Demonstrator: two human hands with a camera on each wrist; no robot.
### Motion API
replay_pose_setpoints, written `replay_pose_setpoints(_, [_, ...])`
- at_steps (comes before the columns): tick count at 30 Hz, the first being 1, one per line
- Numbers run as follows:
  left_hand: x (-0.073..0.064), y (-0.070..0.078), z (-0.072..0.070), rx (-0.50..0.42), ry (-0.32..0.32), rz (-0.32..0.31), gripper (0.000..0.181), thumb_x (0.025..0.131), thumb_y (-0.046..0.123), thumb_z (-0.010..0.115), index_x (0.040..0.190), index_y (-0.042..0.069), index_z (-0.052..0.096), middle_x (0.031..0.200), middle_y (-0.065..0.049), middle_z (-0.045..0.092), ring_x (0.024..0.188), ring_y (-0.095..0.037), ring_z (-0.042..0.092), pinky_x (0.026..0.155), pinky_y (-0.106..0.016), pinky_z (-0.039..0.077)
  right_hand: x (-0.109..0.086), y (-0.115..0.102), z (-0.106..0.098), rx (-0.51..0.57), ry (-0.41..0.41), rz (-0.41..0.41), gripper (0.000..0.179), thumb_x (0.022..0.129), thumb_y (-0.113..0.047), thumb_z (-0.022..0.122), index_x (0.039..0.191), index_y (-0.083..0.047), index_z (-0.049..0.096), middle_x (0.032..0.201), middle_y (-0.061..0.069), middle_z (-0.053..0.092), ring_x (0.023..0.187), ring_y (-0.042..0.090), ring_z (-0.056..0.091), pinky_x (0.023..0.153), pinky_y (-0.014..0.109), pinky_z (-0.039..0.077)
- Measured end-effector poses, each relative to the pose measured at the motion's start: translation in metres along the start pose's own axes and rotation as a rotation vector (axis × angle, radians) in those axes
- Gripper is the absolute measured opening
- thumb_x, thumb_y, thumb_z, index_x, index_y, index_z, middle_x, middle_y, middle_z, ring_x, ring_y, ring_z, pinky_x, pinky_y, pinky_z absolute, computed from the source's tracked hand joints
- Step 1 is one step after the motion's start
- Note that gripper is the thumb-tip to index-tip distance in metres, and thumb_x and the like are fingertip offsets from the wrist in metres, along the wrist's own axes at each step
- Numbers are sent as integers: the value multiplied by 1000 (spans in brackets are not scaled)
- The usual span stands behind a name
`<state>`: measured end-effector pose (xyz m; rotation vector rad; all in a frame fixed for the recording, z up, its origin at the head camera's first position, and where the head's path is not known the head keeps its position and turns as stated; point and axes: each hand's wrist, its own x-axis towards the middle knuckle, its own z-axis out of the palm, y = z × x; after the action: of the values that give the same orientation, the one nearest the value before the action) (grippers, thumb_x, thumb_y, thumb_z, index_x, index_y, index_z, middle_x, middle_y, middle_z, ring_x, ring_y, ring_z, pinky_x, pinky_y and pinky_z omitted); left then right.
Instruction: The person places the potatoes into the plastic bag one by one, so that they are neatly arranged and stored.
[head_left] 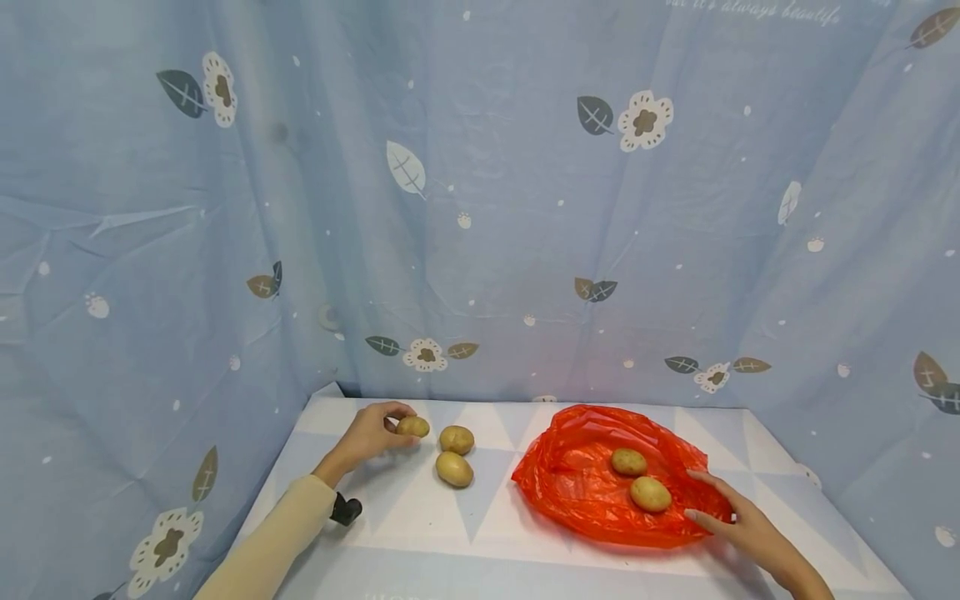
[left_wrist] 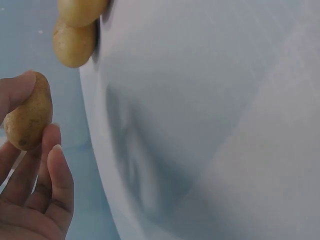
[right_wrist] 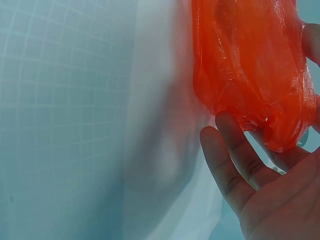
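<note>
A yellow-brown potato (head_left: 413,427) is pinched between the thumb and fingers of my left hand (head_left: 375,436), above the left part of the table. In the left wrist view, the thumb lies along one side of this potato (left_wrist: 31,112). Two more potatoes sit close together just to the right, one farther back (head_left: 457,439) and one nearer (head_left: 454,469). My right hand (head_left: 750,529) touches the right edge of a red plastic bag (head_left: 570,492), its fingers spread and nearly straight. The bag lies spread open, with a smaller potato (head_left: 628,462) and a larger potato (head_left: 650,495) in it.
The table (head_left: 420,533) has a pale top with triangle patterns. A blue curtain (head_left: 495,250) printed with leaves and flowers hangs behind it and along both sides. Something small and black (head_left: 346,509) shows at the left wrist beside the beige sleeve (head_left: 281,533).
</note>
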<state>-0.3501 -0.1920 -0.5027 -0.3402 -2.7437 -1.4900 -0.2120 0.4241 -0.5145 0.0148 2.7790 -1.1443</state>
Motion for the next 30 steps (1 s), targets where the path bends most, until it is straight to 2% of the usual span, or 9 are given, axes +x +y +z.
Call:
replay_pose_setpoints(9, [-1,14,5,5,-5,49,42,76,25,94,113,19,74,110,-1,69,86,-21,60,69,-32,49,0,1,-2,-2,13,16,77,97,-43,70,158,-11,35,157,32,32,134,53,40,97,65,48])
replay_pose_setpoints(15, [-3,26,11,4,-13,86,43,77,25,93,115,19,74,110,3,70,88,-18,62,73,-31,51,0,2,-3,3,12,15,77,97,-42,70,158,-10,35,157,34,32,133,53,42,96,64,49])
replay_pose_setpoints(25, [-6,52,27,-30,-78,188,42,79,25,92,117,18,73,110,4,72,89,-18,65,74,-31,54,-2,0,-4,12,24,35,78,96,-42,71,158,-10,36,153,33,36,124,44,49,89,54,55])
replay_pose_setpoints(30, [-5,61,37,-42,-103,221,45,79,26,92,118,16,73,109,3,72,85,-17,65,73,-31,54,-3,1,-3,14,22,32,77,96,-42,71,157,-10,37,154,32,36,124,43,50,90,54,55])
